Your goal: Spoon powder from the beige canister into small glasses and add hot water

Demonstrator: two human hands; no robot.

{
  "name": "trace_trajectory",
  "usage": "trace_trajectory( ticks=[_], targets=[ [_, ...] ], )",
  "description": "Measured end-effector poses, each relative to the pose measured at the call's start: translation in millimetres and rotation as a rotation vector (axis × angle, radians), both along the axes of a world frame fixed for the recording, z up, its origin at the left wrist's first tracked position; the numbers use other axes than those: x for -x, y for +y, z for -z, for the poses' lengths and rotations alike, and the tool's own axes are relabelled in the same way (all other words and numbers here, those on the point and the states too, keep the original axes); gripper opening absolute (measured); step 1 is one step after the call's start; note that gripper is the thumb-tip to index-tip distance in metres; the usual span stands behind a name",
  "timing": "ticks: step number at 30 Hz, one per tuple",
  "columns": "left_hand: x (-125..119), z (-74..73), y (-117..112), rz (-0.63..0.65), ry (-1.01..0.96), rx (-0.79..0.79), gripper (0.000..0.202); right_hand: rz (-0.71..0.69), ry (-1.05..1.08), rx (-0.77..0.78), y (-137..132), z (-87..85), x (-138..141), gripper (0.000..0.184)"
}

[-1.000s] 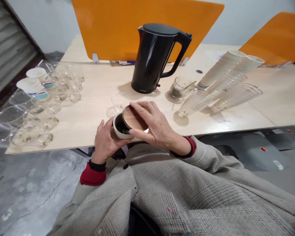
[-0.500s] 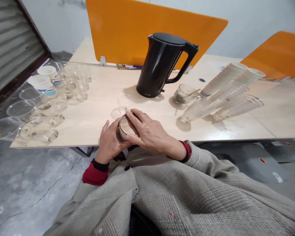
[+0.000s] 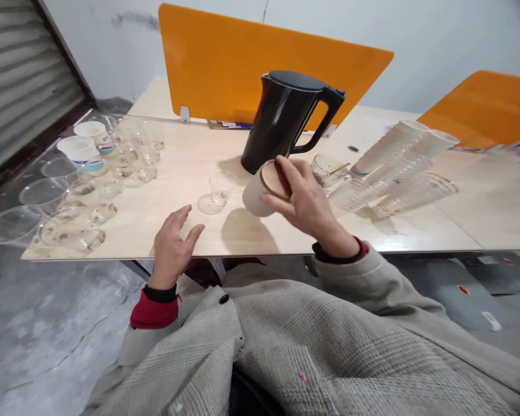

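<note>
My right hand (image 3: 305,202) grips a small cream jar (image 3: 256,196) by its wooden lid and holds it tilted above the table, just in front of the black kettle (image 3: 286,118). My left hand (image 3: 173,245) rests at the table's near edge with fingers spread, holding nothing. A small clear cup (image 3: 221,188) stands on the light wood table (image 3: 177,167) between the hands, a little further back.
Several clear cups and two paper cups (image 3: 84,156) crowd the table's left end. A glass cup with a spoon (image 3: 327,169) and lying stacks of paper and plastic cups (image 3: 394,159) are right of the kettle. Orange dividers (image 3: 242,63) stand behind.
The lid went fully onto the jar. My right hand then lifted the closed jar up and to the right toward the kettle. My left hand let go and dropped to the table edge.
</note>
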State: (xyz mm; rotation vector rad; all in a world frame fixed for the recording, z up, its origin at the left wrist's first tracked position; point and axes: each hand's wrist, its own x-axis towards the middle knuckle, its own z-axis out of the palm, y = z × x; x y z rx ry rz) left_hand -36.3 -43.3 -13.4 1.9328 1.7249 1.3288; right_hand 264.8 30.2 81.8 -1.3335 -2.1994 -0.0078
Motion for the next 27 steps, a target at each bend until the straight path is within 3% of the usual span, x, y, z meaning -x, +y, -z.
trace_trajectory(
  ticks=[4, 11, 19, 27],
  targets=[
    [-0.3, 4.4, 6.4, -0.047, 0.167, 0.033, 0.055, 0.084, 0.003, -0.041, 54.9, -4.2, 5.9, 0.088],
    [-6.6, 9.4, 5.8, -0.071, 0.35, 0.008, 0.046, 0.038, 0.035, 0.073, 132.8, 6.6, 60.4, 0.081],
    [-9.4, 11.2, 4.7, -0.082, 0.4, -0.014, 0.043, -0.053, -0.051, 0.162, 163.1, 16.5, 103.6, 0.082],
    [-11.7, 11.9, 3.6, -0.091, 0.408, -0.026, 0.041, -0.199, -0.032, 0.196, 186.0, 23.8, 108.9, 0.085]
  ],
)
